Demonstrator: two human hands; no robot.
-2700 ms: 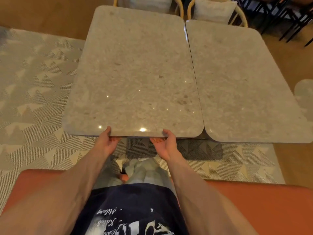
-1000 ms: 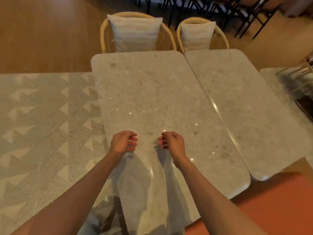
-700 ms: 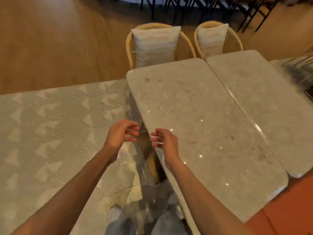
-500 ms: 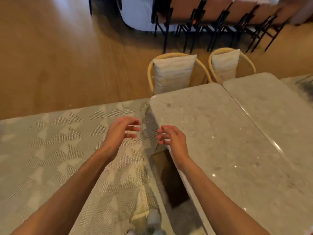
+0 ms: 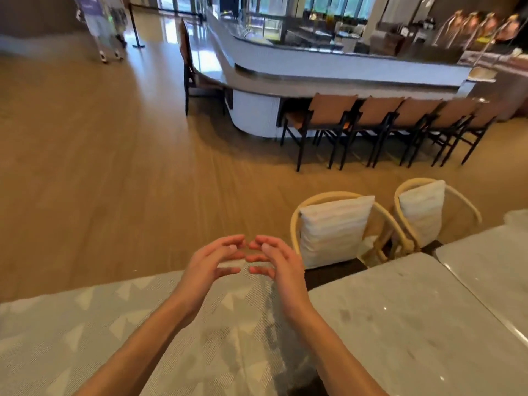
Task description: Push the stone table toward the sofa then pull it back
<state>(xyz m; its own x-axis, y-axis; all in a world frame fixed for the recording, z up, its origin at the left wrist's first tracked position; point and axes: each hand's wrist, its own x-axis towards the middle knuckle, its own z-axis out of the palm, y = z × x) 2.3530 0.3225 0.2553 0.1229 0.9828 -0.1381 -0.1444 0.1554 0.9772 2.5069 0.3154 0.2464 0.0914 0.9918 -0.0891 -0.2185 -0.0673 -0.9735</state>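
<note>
The grey stone table (image 5: 405, 324) fills the lower right, its near-left corner beside my right forearm. A second stone table (image 5: 491, 267) adjoins it on the right. My left hand (image 5: 210, 265) and my right hand (image 5: 278, 265) hover in the air in front of me, left of the table, fingertips almost meeting. Both hold nothing, with fingers curled and apart. Neither touches the table. The sofa is out of view.
A grey patterned rug (image 5: 85, 338) covers the floor at lower left. Two rattan chairs with white cushions (image 5: 334, 230) (image 5: 423, 218) stand at the tables' far end. Beyond lie wooden floor, a curved counter (image 5: 314, 72) with several dark chairs, and a person's legs (image 5: 105, 27) far left.
My view has lifted from the table to the room and swung left. My hands, which gripped the table's near edge earlier, are off it and have come closer together in the air.
</note>
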